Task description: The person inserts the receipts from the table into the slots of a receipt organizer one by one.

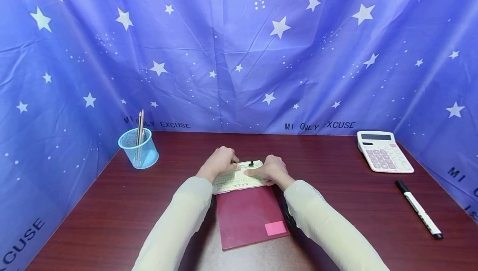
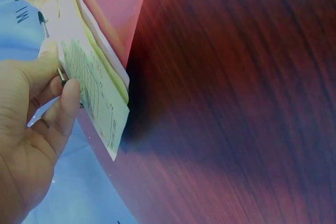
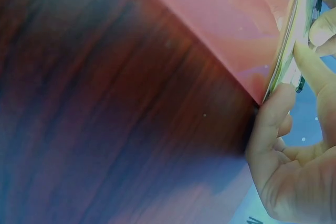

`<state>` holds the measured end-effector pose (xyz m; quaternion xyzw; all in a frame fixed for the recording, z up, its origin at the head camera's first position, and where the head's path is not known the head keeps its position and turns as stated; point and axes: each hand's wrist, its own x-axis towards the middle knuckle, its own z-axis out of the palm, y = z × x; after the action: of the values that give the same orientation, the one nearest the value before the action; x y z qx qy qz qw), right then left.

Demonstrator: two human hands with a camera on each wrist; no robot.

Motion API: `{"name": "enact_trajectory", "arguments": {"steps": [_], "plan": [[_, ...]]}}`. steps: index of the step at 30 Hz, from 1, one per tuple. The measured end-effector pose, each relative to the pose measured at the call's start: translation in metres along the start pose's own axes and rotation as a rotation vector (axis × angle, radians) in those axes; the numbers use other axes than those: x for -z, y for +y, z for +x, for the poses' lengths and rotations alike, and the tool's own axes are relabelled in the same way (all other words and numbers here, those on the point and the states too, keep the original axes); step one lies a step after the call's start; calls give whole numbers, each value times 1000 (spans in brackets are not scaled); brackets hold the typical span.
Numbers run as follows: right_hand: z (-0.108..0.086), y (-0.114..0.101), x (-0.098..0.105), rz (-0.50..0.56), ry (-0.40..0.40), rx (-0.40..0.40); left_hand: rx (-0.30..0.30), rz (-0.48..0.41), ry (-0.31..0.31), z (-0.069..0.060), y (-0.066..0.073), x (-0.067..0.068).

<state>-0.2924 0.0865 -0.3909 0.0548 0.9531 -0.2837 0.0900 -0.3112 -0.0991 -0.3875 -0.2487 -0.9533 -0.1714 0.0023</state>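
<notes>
A thin pad of printed paper forms [image 1: 239,183], with white, yellow and pink sheets, stands partly lifted at the far end of a dark red folder [image 1: 250,217] with a pink label. A narrow clip with black ends [image 1: 251,163] runs along the pad's top edge. At that edge my left hand [image 1: 221,162] pinches the pad beside the clip; its thumb and fingers show closely in the left wrist view. My right hand [image 1: 274,169] grips the pad's right side, thumb on the printed face and fingers behind, seen also in the right wrist view. Both hands partly hide the clip.
A blue mesh pen cup [image 1: 145,155] with pencils [image 1: 140,128] stands at the back left. Toward the back right lies a white and pink calculator [image 1: 384,152], with a black-and-white marker [image 1: 418,208] in front of it. A blue star-patterned curtain [image 1: 224,55] encloses the wooden table.
</notes>
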Motion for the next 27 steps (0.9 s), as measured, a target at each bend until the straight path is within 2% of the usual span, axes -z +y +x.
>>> {"name": "enact_trajectory", "arguments": {"steps": [9, 19, 27], "plan": [[0, 0, 0, 22, -2, -4, 7, 2, 7, 0, 1, -1], [1, 5, -3, 11, 31, 59, 12, 21, 3, -1, -1, -4], [-1, 5, -2, 32, 32, 47, -10, 45, 21, -2, 0, -6]]}}
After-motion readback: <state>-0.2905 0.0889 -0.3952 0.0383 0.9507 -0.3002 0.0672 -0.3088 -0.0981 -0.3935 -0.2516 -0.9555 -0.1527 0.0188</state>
